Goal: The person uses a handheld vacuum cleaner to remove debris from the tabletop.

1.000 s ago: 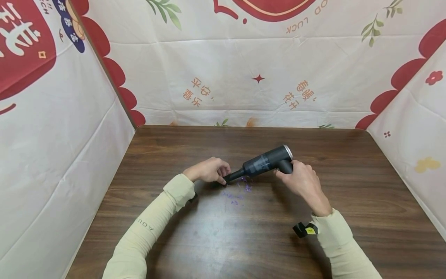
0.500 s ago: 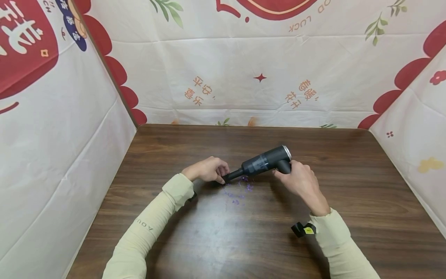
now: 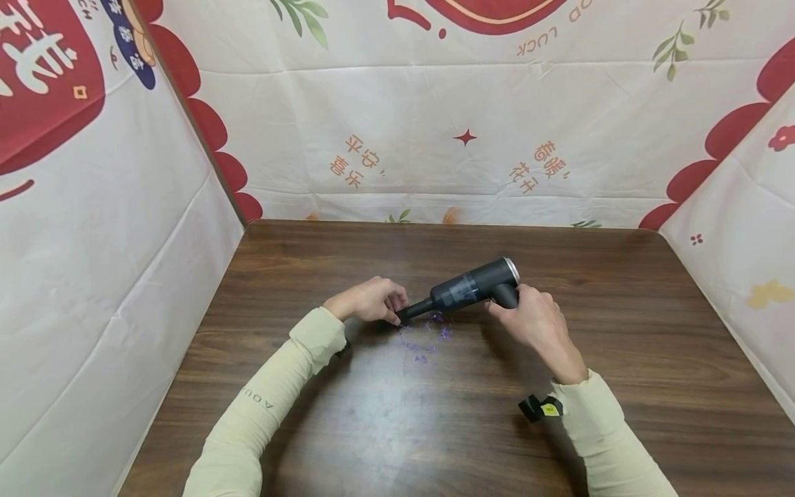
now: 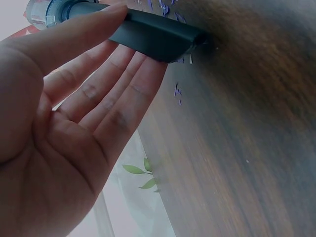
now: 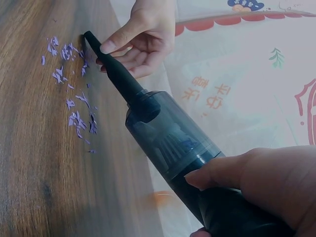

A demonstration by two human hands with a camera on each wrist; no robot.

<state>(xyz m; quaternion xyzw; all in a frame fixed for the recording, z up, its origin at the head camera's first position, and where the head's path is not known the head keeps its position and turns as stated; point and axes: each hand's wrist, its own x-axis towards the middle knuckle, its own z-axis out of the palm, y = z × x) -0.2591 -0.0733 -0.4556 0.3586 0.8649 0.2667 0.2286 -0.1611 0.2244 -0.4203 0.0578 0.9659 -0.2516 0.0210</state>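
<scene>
the right hand (image 3: 537,317) is wrapped round the handle (image 3: 506,297) of a black handheld vacuum (image 3: 456,293), thumb against its body, apparently to bear the heavier end. the left hand (image 3: 371,301) pinches the narrow nozzle (image 3: 419,310) lightly, thumb on one side and fingertips on the other, its remaining fingers loosely bent; this probably steadies the front end. held so, the vacuum slants from far right down to near left, tip close to the table (image 3: 385,435); i cannot tell if they touch. purple scraps (image 5: 75,120) lie loose on the wood, mostly to the near right of the tip. past the table's far edge hangs a printed white cloth (image 3: 397,110), seemingly a backdrop.
</scene>
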